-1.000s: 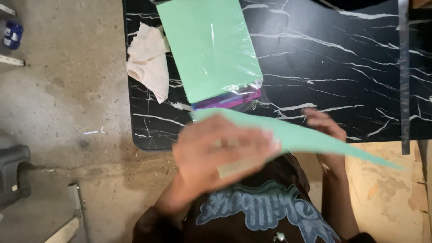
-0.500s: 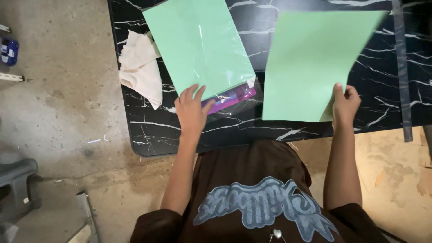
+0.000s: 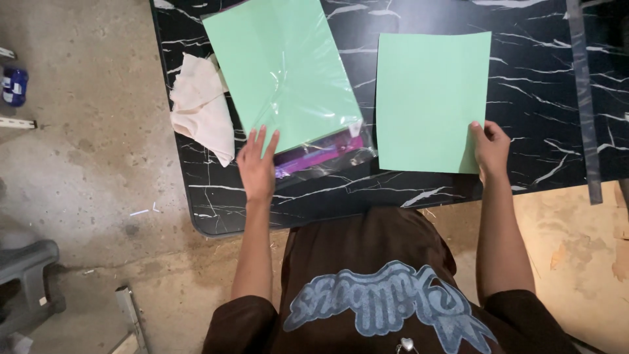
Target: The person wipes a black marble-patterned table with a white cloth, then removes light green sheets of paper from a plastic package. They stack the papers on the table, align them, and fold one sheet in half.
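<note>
A single green paper sheet (image 3: 429,98) lies flat on the black marble-patterned table (image 3: 544,85). My right hand (image 3: 490,145) pinches its near right corner. To the left lies a clear plastic pack of green paper (image 3: 282,72), with a purple strip showing at its near end. My left hand (image 3: 257,164) rests flat on that pack's near left corner, fingers spread.
A crumpled pale cloth (image 3: 202,108) lies at the table's left edge. A long clear ruler (image 3: 585,98) lies along the right side. On the concrete floor to the left are a blue bottle (image 3: 13,85) and a grey stool (image 3: 26,275).
The single sheet went from held in the air to lying flat on the table at right. My left hand moved onto the paper pack.
</note>
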